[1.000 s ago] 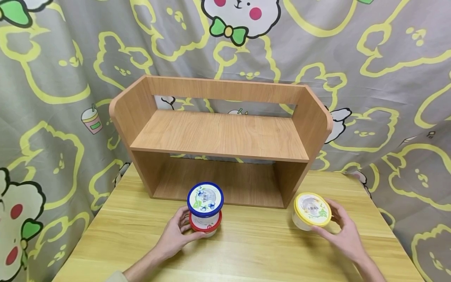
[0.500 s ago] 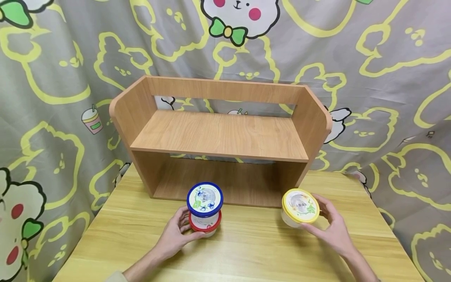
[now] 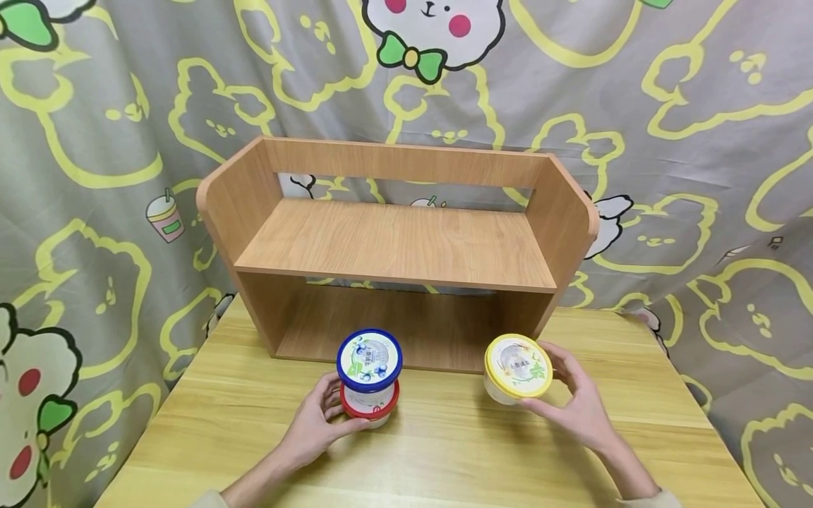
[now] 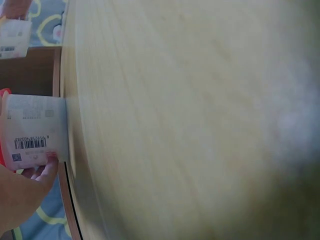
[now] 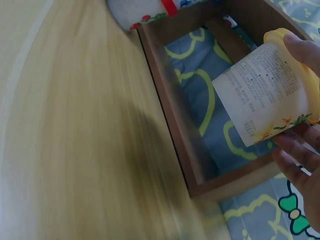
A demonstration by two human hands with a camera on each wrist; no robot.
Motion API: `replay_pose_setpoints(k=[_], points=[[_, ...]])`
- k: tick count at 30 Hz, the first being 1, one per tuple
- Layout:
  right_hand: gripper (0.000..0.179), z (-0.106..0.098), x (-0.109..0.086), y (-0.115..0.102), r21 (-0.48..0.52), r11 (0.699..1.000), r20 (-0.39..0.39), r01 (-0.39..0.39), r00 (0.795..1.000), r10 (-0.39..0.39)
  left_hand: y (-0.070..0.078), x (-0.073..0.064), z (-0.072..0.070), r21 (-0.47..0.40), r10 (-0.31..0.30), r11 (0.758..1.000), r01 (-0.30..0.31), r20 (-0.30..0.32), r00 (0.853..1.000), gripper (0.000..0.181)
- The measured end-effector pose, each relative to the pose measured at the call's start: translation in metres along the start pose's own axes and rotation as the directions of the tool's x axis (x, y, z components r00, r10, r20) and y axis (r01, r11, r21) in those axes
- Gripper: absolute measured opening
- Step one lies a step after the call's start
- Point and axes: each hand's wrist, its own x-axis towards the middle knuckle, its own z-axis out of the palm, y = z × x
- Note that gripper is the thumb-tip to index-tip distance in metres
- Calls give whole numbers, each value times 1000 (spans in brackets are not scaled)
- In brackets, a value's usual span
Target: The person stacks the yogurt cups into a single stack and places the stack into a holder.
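Note:
In the head view, my left hand [image 3: 311, 427] grips a red-lidded tub [image 3: 368, 403] at the table, with its thumb at the near side. Stacked squarely on that red lid is a blue-lidded tub [image 3: 370, 358]. The left wrist view shows the barcode side of the red-lidded tub [image 4: 34, 130], its base down at the tabletop. To the right, my right hand [image 3: 576, 402] holds a yellow-lidded tub [image 3: 519, 367] by its side, thumb at the near rim. From the right wrist, the yellow-lidded tub [image 5: 265, 90] appears raised above the table, its printed wall facing the camera.
A two-level wooden shelf [image 3: 394, 240] stands behind the tubs, its lower front edge close to them. Around them spreads the wood-grain tabletop [image 3: 438, 458]. A grey patterned curtain [image 3: 686, 176] hangs behind and at both sides.
My right hand has carried the yellow-lidded tub leftward and slightly up in the head view, toward the stack. The left hand and its two stacked tubs have stayed put.

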Motion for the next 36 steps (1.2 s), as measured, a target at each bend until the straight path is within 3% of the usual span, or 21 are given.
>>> replay_pose_setpoints(k=[17,28,36], points=[[102,21,20,-23,104,991,25,81,996,-84,0,-1,0,-19,-1,1000,1,3,1000,89],[101,30,31,-38,125,991,75,54,995,-64,-1,0,0,-16,-4,1000,4,-8,1000,88],[100,38,40,-47,150,983,78,105,990,-118,-1,0,0,-20,-3,1000,2,-11,1000,88]])
